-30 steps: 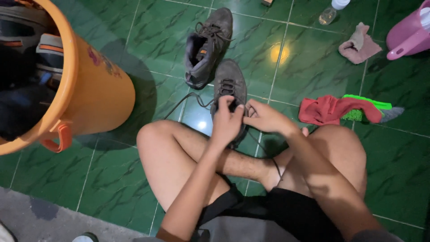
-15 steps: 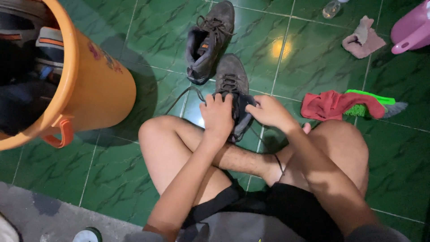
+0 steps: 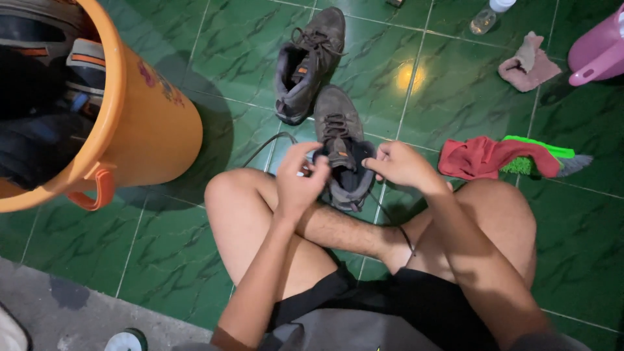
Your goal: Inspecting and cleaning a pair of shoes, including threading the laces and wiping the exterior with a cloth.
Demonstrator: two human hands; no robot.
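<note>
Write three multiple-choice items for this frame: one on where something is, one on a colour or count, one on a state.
1. Where is the orange bucket?
A. to the left of the person's knees
B. beyond the shoes
C. beside the red cloth

2. How many dark grey shoes are in view?
A. one
B. two
C. three

3. What state is the near shoe in?
A. laced tight
B. lying sole up
C. opening spread between both hands

Answers: 1 A, the bucket stands at the left edge on the green tiled floor. 2 B, the far shoe lies tipped on its side behind the near one. 3 C, the left hand and right hand grip its collar on either side, and a loose lace trails off.
</note>
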